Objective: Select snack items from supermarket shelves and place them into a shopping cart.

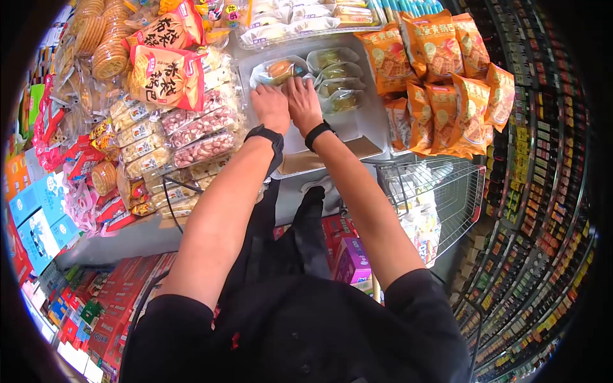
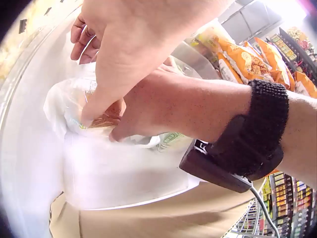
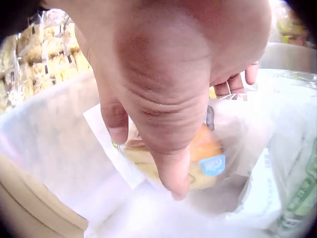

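Observation:
A bread bun in a clear and white wrapper (image 1: 279,69) lies at the back left of a white bin (image 1: 354,124), with a small blue label showing in the right wrist view. My left hand (image 1: 271,107) holds the pack from its left side, thumb (image 2: 94,110) against the wrapper and fingers curled over the far side. Close beside it, my right hand (image 1: 302,103) grips the same pack, its thumb (image 3: 173,173) on the near face. Several green-filled packs (image 1: 338,80) are stacked to the right of the hands.
Orange snack bags (image 1: 440,83) stand right of the bin. Bars and rice-cracker bags (image 1: 167,78) are piled to the left. Behind sits a tray of white-wrapped packs (image 1: 306,25). A loaded wire cart (image 1: 447,198) stands below right, near tall shelves (image 1: 543,191).

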`<control>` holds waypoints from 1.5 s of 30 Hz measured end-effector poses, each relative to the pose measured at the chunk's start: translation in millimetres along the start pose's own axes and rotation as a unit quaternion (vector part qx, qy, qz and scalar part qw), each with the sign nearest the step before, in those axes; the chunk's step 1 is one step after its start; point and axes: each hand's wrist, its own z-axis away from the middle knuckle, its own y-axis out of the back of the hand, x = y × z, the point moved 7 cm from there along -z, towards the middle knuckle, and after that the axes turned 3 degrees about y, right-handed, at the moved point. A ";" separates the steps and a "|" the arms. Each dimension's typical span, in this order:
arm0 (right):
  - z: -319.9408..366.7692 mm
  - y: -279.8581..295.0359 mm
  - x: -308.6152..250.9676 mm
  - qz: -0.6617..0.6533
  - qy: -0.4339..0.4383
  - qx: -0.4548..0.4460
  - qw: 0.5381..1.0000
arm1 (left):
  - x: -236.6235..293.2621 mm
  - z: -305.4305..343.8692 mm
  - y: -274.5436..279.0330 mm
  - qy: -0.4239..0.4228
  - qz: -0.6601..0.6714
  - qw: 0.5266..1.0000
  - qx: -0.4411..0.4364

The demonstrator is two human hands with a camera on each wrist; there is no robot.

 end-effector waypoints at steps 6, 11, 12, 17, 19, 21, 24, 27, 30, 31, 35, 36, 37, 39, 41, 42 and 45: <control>2.9 0.5 1.9 0.037 0.058 0.126 0.990 | -2.0 7.5 2.7 -0.017 0.025 0.999 0.037; 27.0 25.2 19.6 -0.141 0.045 0.079 0.986 | -13.0 26.9 48.6 -0.039 0.098 0.976 -0.188; 37.2 36.9 22.3 -0.171 0.038 0.073 0.982 | -18.0 32.9 61.4 -0.046 0.117 0.976 -0.178; 96.1 135.0 57.6 -0.310 0.057 0.085 0.945 | -48.0 72.6 171.5 -0.157 0.266 0.947 -0.085; 120.9 162.4 72.0 -0.342 0.059 0.067 0.935 | -55.5 91.1 210.3 -0.226 0.323 0.919 0.002; 144.4 176.1 86.6 -0.392 0.056 0.045 0.917 | -55.9 113.7 243.1 -0.291 0.354 0.882 0.112; 196.7 205.1 106.6 -0.456 0.052 0.011 0.889 | -39.4 137.4 267.9 -0.326 0.503 0.799 0.041; 270.8 219.8 116.9 -0.484 0.026 -0.016 0.874 | 0.8 161.0 265.5 -0.359 0.617 0.680 -0.168; 336.4 185.4 127.0 -0.551 -0.057 0.009 0.833 | 56.9 194.0 245.7 -0.379 0.618 0.602 -0.334; 358.5 173.8 127.0 -0.578 -0.076 0.008 0.812 | 73.2 203.6 236.0 -0.377 0.597 0.602 -0.374; 446.9 106.4 119.1 -0.688 -0.162 0.034 0.707 | 150.2 246.0 202.5 -0.325 0.470 0.663 -0.485; 467.9 90.9 119.3 -0.696 -0.203 0.033 0.688 | 171.4 254.5 197.5 -0.332 0.459 0.652 -0.504; 491.3 76.9 121.4 -0.717 -0.231 0.075 0.654 | 195.1 263.6 191.3 -0.337 0.448 0.643 -0.522; 540.5 44.8 123.8 -0.744 -0.251 0.155 0.600 | 235.1 273.9 173.6 -0.354 0.401 0.647 -0.543; 597.4 18.7 125.5 -0.806 -0.293 0.206 0.471 | 277.7 287.7 161.1 -0.332 0.410 0.626 -0.574; 613.4 5.0 121.4 -0.848 -0.272 0.281 0.358 | 297.0 296.0 154.3 -0.317 0.419 0.615 -0.588; 657.2 -57.6 108.2 -0.890 -0.260 0.355 0.119 | 352.0 307.4 122.9 -0.264 0.435 0.610 -0.607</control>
